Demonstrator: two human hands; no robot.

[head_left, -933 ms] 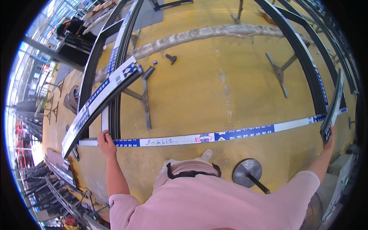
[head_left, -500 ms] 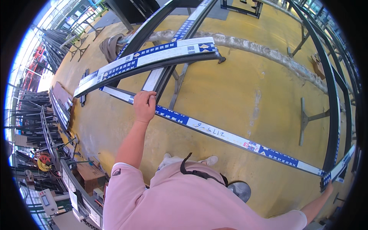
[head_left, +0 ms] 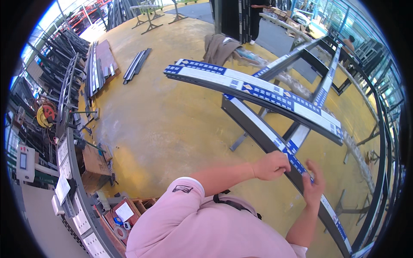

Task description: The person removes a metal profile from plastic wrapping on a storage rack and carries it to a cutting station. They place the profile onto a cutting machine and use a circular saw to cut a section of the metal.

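Observation:
A dark window frame with blue-and-white film on its profiles lies in front of me, its near rail (head_left: 254,124) running from the middle down to the lower right. At this rail, close to where a cross profile (head_left: 300,137) meets it, is my left hand (head_left: 271,166). Its fingers are curled closed, and whatever they may hold is hidden. Just right of it, my right hand (head_left: 315,185) is over the rail with thumb and fingers apart, holding nothing visible. Loose film-covered profiles (head_left: 258,89) lie slantwise across the frame, beyond both hands.
Cut profiles (head_left: 137,66) lie on the yellow floor, others on a brown board (head_left: 107,58). A cloth (head_left: 219,48) drapes a wrapped support bar. At lower left stand a cardboard box (head_left: 94,165), a workbench with tape, and a control box (head_left: 25,163). Another person (head_left: 255,21) stands far off.
My view has swung left. The right hand has left the frame's far right corner and come beside the left. The left hand, earlier on the rail at the cross profile, is now curled at its near side.

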